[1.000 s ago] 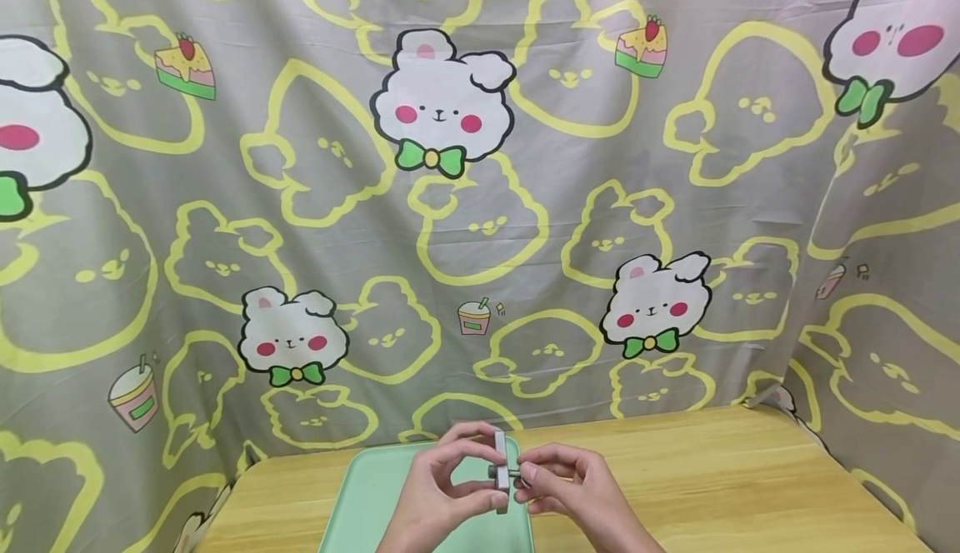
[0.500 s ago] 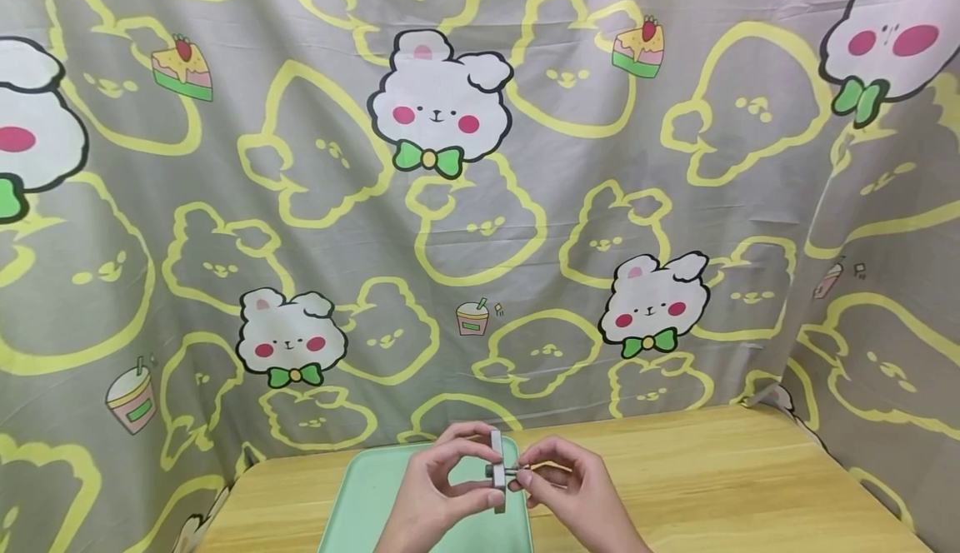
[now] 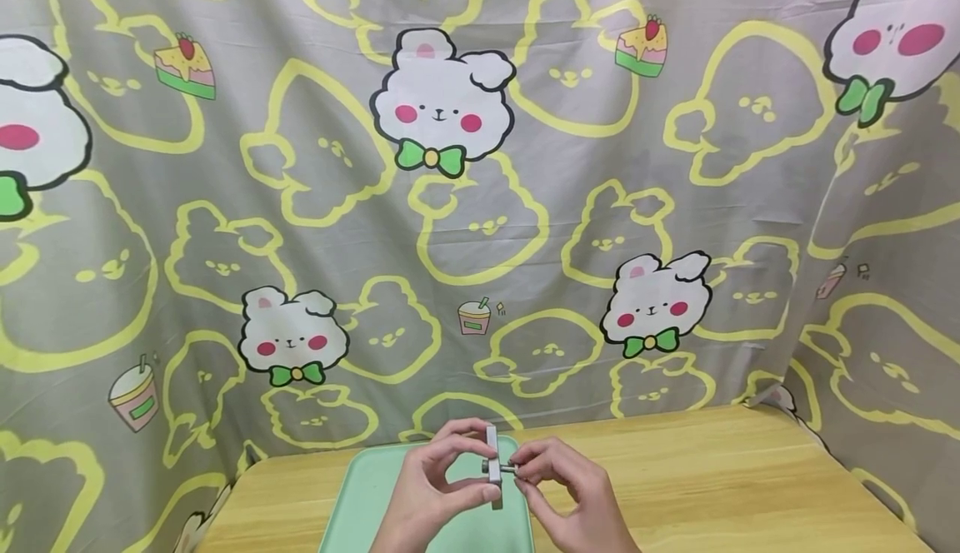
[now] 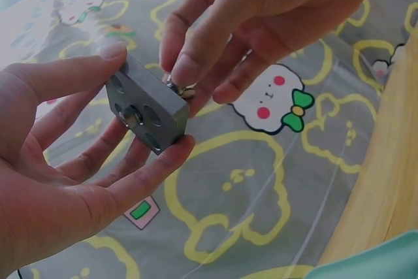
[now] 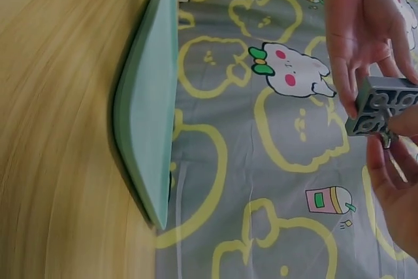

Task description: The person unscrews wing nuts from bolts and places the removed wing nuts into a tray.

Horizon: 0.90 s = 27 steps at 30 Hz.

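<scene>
"What's filling the background?"
"A patterned cloth (image 3: 480, 249) is hanging there, its printed drink cups (image 3: 474, 316) showing small green labels."
"And below it?"
"The desk (image 3: 712, 486) is spreading out, and a pale green tray (image 3: 367, 495) is lying by the desk's far edge, left of centre."
"How's the left hand (image 3: 427, 486) gripping?"
"It's curving wide, thumb and fingers gripping a grey block (image 4: 147, 96) by opposite edges. They're holding it in the air over the tray, near the tray's right edge."
"And the right hand (image 3: 573, 486)?"
"Its thumb and forefinger are nearly meeting, pinching a thin metal bolt (image 3: 507, 469) that's sticking out of the block."
</scene>
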Each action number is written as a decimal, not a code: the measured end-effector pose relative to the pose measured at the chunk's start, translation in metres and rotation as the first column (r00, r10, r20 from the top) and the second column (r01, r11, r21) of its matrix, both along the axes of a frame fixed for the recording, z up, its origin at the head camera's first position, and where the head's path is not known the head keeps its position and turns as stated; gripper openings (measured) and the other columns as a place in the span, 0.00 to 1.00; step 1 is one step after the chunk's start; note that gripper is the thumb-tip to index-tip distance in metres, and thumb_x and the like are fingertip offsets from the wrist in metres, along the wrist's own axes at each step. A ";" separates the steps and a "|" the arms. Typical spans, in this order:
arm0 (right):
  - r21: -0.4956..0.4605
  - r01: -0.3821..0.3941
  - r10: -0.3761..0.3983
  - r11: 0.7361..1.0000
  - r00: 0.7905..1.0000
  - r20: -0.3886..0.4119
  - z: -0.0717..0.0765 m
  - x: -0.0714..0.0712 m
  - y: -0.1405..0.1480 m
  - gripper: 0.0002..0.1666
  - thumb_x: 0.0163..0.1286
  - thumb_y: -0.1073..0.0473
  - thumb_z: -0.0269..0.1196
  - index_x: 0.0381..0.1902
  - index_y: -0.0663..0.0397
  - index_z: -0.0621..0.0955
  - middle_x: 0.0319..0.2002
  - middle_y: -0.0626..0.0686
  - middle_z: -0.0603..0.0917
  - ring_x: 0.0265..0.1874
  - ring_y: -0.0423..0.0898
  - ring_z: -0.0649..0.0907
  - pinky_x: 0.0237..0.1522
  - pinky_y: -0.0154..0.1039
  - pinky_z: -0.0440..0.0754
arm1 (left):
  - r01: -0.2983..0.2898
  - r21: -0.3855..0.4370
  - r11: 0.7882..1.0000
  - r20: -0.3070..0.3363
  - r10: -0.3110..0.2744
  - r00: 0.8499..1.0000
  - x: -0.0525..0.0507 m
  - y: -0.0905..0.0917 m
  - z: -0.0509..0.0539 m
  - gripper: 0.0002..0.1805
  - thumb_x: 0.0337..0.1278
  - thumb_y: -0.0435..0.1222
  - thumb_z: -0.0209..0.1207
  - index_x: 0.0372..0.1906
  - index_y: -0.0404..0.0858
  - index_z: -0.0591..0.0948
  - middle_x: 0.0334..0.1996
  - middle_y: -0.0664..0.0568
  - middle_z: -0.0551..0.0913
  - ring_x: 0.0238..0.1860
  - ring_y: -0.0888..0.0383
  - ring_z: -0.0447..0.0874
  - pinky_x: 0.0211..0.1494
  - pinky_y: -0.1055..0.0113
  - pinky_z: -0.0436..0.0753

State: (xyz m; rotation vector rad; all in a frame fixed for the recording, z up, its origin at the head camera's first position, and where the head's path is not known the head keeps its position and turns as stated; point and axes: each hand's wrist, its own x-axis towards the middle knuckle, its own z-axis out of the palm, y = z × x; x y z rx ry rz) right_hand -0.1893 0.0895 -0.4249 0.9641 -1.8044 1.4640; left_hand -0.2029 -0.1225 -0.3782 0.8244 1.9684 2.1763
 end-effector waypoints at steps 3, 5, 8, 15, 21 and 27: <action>0.030 0.063 -0.059 0.998 0.989 -0.138 -0.003 -0.004 0.000 0.26 0.53 0.82 0.72 0.41 0.49 0.82 0.46 0.52 0.85 0.42 0.46 0.86 0.46 0.30 0.88 | -0.005 0.005 1.000 0.005 0.005 1.000 0.000 0.000 0.000 0.19 0.51 0.23 0.72 0.50 0.23 0.82 0.64 0.35 0.71 0.64 0.46 0.74 0.54 0.46 0.89; 0.038 0.098 -0.087 0.994 0.973 -0.212 -0.005 -0.006 0.000 0.27 0.50 0.82 0.74 0.40 0.50 0.83 0.47 0.52 0.85 0.42 0.47 0.86 0.49 0.28 0.86 | -0.008 0.005 1.000 0.009 0.008 1.000 0.000 0.000 0.000 0.19 0.51 0.22 0.72 0.50 0.23 0.82 0.64 0.35 0.72 0.65 0.45 0.74 0.54 0.47 0.89; 0.040 0.107 -0.094 0.993 0.962 -0.255 -0.006 -0.008 0.000 0.27 0.48 0.83 0.74 0.40 0.52 0.83 0.48 0.52 0.84 0.42 0.47 0.86 0.51 0.28 0.85 | -0.011 0.006 1.000 0.018 0.011 1.000 0.001 0.000 0.001 0.19 0.52 0.23 0.72 0.50 0.24 0.82 0.64 0.36 0.72 0.65 0.45 0.74 0.54 0.46 0.89; 0.047 0.100 -0.088 0.994 0.973 -0.211 -0.004 -0.006 0.001 0.28 0.49 0.81 0.75 0.41 0.49 0.82 0.49 0.52 0.85 0.45 0.48 0.86 0.53 0.28 0.84 | -0.020 0.007 1.000 0.033 0.020 0.999 0.001 0.000 0.001 0.19 0.52 0.23 0.72 0.50 0.24 0.83 0.64 0.36 0.72 0.65 0.44 0.73 0.54 0.46 0.89; 0.029 0.034 -0.034 0.999 0.999 -0.018 0.004 0.001 0.006 0.19 0.62 0.73 0.73 0.44 0.48 0.81 0.53 0.52 0.84 0.52 0.50 0.84 0.56 0.34 0.85 | -0.021 0.003 1.000 0.030 0.021 0.999 0.001 0.001 0.002 0.19 0.51 0.23 0.72 0.50 0.24 0.83 0.64 0.36 0.72 0.64 0.46 0.74 0.55 0.46 0.88; -0.077 0.043 -0.022 0.996 0.967 0.254 0.010 0.004 0.006 0.09 0.71 0.67 0.67 0.46 0.52 0.82 0.48 0.54 0.85 0.48 0.50 0.86 0.48 0.40 0.90 | -0.017 0.008 1.000 0.035 0.017 0.999 0.001 0.002 0.001 0.19 0.51 0.22 0.72 0.50 0.24 0.83 0.64 0.36 0.72 0.64 0.47 0.74 0.55 0.46 0.88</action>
